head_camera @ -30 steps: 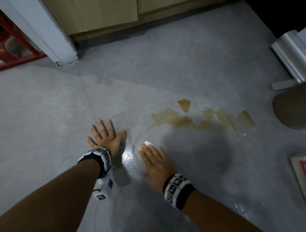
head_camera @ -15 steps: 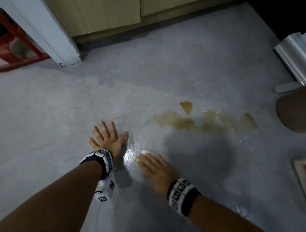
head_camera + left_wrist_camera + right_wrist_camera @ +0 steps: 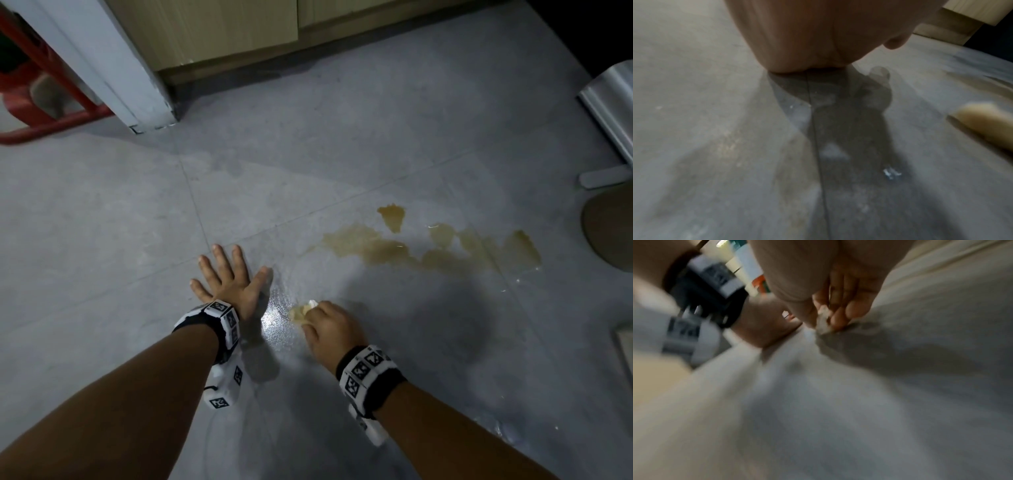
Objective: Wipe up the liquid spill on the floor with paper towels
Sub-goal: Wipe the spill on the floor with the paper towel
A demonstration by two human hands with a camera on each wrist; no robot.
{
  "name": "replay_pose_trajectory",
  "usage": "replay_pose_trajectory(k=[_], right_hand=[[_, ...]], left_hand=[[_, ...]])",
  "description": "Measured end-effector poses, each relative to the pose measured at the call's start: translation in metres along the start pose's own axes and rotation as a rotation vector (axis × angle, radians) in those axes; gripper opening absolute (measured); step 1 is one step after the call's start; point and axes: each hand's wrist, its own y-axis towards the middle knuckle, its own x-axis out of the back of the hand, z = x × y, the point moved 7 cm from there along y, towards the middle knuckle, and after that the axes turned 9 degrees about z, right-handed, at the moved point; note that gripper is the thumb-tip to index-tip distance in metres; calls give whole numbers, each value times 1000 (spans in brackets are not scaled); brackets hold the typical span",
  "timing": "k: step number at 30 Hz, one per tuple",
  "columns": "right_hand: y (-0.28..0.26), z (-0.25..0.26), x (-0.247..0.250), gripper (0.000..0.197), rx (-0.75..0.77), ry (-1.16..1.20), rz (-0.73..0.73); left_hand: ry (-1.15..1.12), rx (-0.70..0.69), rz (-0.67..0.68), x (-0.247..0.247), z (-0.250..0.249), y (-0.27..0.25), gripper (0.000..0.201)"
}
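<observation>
A brownish liquid spill (image 3: 394, 248) spreads across the grey floor (image 3: 308, 154), up and to the right of both hands. My right hand (image 3: 329, 325) has its fingers curled round a small wet, yellow-stained wad of paper towel (image 3: 303, 310) and presses it to the floor. In the right wrist view the paper towel (image 3: 823, 324) shows between the fingertips. My left hand (image 3: 229, 277) lies flat on the floor with fingers spread, just left of a shiny wet patch (image 3: 274, 318). The left wrist view shows the left hand's (image 3: 807, 40) palm on the floor, and the paper towel (image 3: 982, 120) at the right edge.
A wooden cabinet base (image 3: 222, 34) and a white door frame (image 3: 113, 75) stand at the back. A red stool leg (image 3: 51, 123) is at far left. A shiny metal bin (image 3: 613, 113) and a round brown object (image 3: 613, 233) sit at the right edge.
My right hand has slid back toward me and left with the paper towel, and its fingers have curled over it. The left hand stays flat on the floor.
</observation>
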Motion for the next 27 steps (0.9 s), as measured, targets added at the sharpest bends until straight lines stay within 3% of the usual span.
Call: replay_pose_trajectory(k=[3,6,9,10,13,15,22,25,27], right_hand=[[3,-26,11,25,-286,362,-34],[-2,-47,28,19,-441,208,-145],[-14,-35,45,27,-292,2,-341],[-18,-27,43,32,-209,-40,-343],[-25,-10,-1,55,-9,-233,-17],[-24,-13,-26,63,2,-342,156],[45,29,-29,71,-107,-296,261],[12,62,-63,63,22,-386,406],[-28,45,-71,59,78,-413,381]], left_hand=[[19,44,-59,1,-7,-8,106],[43,68,-88,-1,-4,-5,82],[55,72,-98,-2,1,0,76],[54,66,-92,-3,1,1,76],[63,61,-119,-4,2,2,79],[55,74,-114,-4,3,4,77],[31,66,-42,-1,0,-1,73],[6,61,61,-1,0,-2,74],[11,57,17,0,-4,-5,73]])
